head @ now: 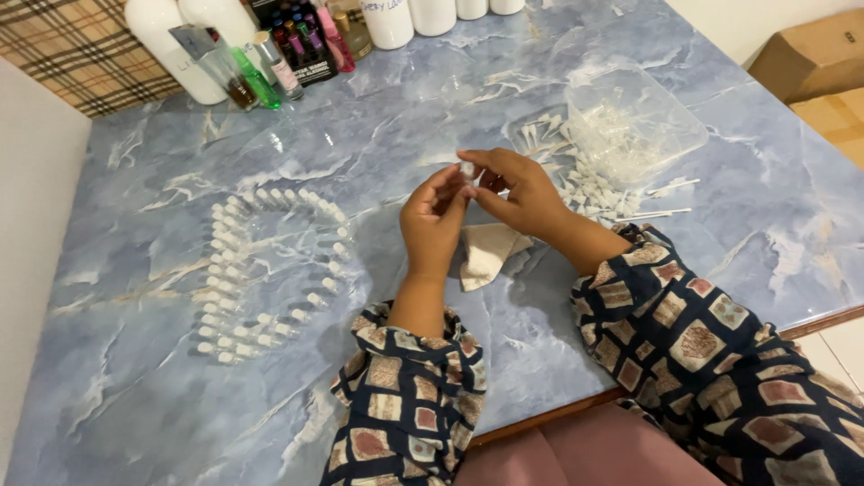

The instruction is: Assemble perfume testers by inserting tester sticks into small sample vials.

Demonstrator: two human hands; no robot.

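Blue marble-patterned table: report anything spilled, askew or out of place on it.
Small white plastic caps and dip tubes lie scattered on the blue marble-patterned table beside the clear plastic tub instead of inside it. The small clear vials with white caps stand in tidy curved rows. Nothing looks spilled or broken.

Home craft workspace, blue marble-look table point(162, 396), small coloured bottles point(288, 49), cardboard boxes point(810, 54), plaid fabric point(72, 45)

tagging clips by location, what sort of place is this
Probably a home worktable used for filling small vials: rows of capped vials on a marble-look table, a clear tub of caps, coloured bottles, cardboard boxes beside it.
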